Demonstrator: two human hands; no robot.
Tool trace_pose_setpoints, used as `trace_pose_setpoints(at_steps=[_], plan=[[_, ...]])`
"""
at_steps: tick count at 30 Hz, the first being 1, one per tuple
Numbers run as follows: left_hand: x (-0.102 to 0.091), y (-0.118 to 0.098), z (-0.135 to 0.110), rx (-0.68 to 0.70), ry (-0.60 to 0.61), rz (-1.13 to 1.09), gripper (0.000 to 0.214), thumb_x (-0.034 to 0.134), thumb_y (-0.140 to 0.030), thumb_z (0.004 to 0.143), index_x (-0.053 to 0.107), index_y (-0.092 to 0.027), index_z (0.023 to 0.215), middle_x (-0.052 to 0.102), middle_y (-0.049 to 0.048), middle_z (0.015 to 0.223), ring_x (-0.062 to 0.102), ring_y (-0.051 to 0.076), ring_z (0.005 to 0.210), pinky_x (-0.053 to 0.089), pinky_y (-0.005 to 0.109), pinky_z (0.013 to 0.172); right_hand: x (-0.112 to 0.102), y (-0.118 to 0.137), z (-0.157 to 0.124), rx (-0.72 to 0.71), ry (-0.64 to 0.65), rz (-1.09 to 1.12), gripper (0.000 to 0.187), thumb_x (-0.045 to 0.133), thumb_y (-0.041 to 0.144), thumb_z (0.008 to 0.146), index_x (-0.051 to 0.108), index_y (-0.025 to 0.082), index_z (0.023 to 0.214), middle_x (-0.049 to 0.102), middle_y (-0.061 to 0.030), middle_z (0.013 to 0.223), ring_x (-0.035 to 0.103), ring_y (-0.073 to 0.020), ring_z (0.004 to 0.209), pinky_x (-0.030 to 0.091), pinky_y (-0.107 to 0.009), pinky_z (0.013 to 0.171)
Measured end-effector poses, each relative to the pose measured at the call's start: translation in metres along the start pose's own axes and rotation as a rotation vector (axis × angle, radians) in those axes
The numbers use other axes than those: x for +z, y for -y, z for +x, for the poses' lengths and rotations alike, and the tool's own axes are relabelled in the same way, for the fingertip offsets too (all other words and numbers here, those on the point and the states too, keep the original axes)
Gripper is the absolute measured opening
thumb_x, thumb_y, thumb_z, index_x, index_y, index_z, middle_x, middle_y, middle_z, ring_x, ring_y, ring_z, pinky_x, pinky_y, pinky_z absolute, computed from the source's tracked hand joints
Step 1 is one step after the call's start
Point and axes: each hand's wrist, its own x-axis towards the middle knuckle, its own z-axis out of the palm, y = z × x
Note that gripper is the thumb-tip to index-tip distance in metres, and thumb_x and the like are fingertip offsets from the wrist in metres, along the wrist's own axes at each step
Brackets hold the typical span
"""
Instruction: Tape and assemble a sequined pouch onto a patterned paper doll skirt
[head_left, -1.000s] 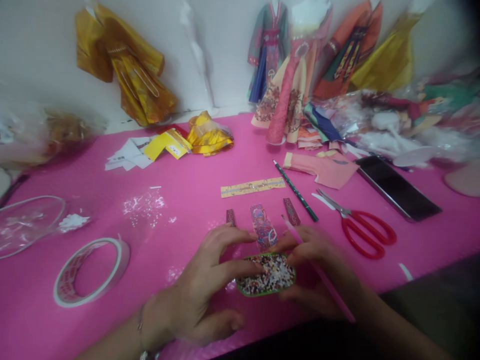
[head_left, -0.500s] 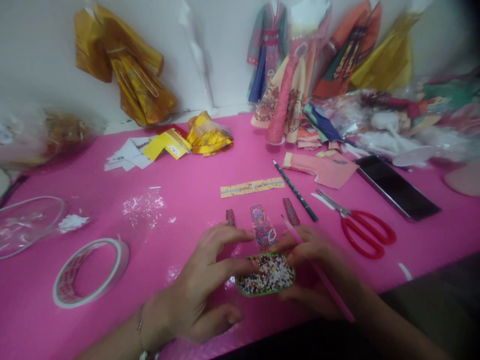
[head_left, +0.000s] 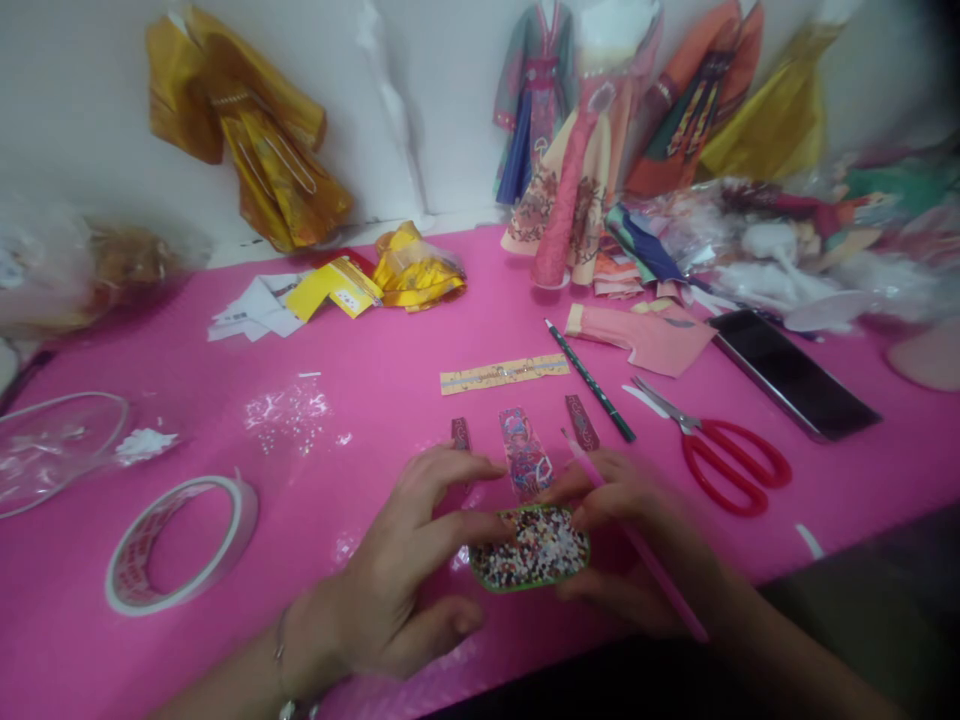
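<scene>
A small green-rimmed box (head_left: 559, 548) full of tiny multicoloured beads sits just above the table's near edge. My left hand (head_left: 409, 560) is spread at its left side, with one fingertip touching the beads. At the right, my right hand (head_left: 622, 510) steadies the box. A slim pink pencil-like stick (head_left: 645, 560) is also in that hand, its pointed end up and to the left. Just beyond the box lies a patterned fabric strip (head_left: 523, 450), between two short dark red strips, the left one (head_left: 460, 434) and the right one (head_left: 581, 422).
A tan strip (head_left: 504, 375) and a dark green pencil (head_left: 592, 385) lie farther back. To the right are red-handled scissors (head_left: 735, 455) and a phone (head_left: 799, 370). A tape roll (head_left: 247, 530) and scattered gems (head_left: 289, 415) are left. Doll dresses (head_left: 270, 130) stand along the wall.
Almost nothing differs. My left index fingertip has shifted very slightly over the beads; the box, the pink stick and my right hand keep their places.
</scene>
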Motion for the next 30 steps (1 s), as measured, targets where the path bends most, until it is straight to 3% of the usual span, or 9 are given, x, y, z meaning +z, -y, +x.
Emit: trace_pose_setpoints(at_steps=[6, 13, 20, 27, 30], plan=[[-0.001, -0.001, 0.0, -0.013, -0.003, -0.015, 0.041, 0.037, -0.05, 0.099, 0.06, -0.02, 0.112, 0.048, 0.0097, 0.132, 0.045, 0.028, 0.122, 0.032, 0.046, 0.109, -0.001, 0.002, 0.002, -0.005, -0.008, 0.003, 0.032, 0.078, 0.032, 0.08, 0.057, 0.022, 0.101, 0.071, -0.0052, 0.101, 0.067, -0.0198, 0.085, 0.051, -0.037, 0.074], [-0.003, -0.002, 0.0, -0.032, 0.066, -0.014, 0.043, 0.037, -0.052, 0.099, 0.058, -0.02, 0.119, 0.043, 0.0095, 0.138, 0.042, 0.028, 0.127, 0.033, 0.046, 0.109, 0.0, 0.002, 0.003, -0.007, -0.017, 0.008, 0.03, 0.078, 0.03, 0.08, 0.057, 0.021, 0.099, 0.071, -0.0047, 0.1, 0.067, -0.018, 0.084, 0.05, -0.035, 0.073], [-0.004, -0.003, 0.0, -0.022, 0.036, -0.026, 0.043, 0.036, -0.051, 0.1, 0.06, -0.018, 0.114, 0.045, 0.01, 0.134, 0.043, 0.027, 0.126, 0.03, 0.045, 0.112, 0.0, 0.0, 0.001, -0.002, -0.005, 0.006, 0.029, 0.075, 0.036, 0.083, 0.057, 0.022, 0.099, 0.071, -0.0048, 0.1, 0.067, -0.0193, 0.086, 0.05, -0.036, 0.076], [-0.01, -0.008, 0.002, -0.042, 0.042, -0.001, 0.023, 0.041, -0.016, 0.101, 0.061, -0.017, 0.11, 0.049, 0.0087, 0.129, 0.046, 0.021, 0.125, 0.03, 0.042, 0.115, -0.003, 0.004, 0.003, 0.0, 0.043, 0.016, 0.026, 0.073, 0.032, 0.086, 0.055, 0.021, 0.102, 0.069, -0.0057, 0.1, 0.065, -0.0192, 0.085, 0.05, -0.035, 0.075], [-0.012, -0.009, 0.003, -0.007, 0.066, 0.028, 0.018, 0.05, -0.011, 0.097, 0.063, -0.017, 0.108, 0.052, 0.0086, 0.126, 0.048, 0.022, 0.123, 0.032, 0.044, 0.114, -0.004, 0.005, 0.003, 0.008, 0.077, 0.024, 0.027, 0.073, 0.03, 0.085, 0.055, 0.022, 0.102, 0.068, -0.0049, 0.098, 0.066, -0.0193, 0.088, 0.052, -0.035, 0.077]])
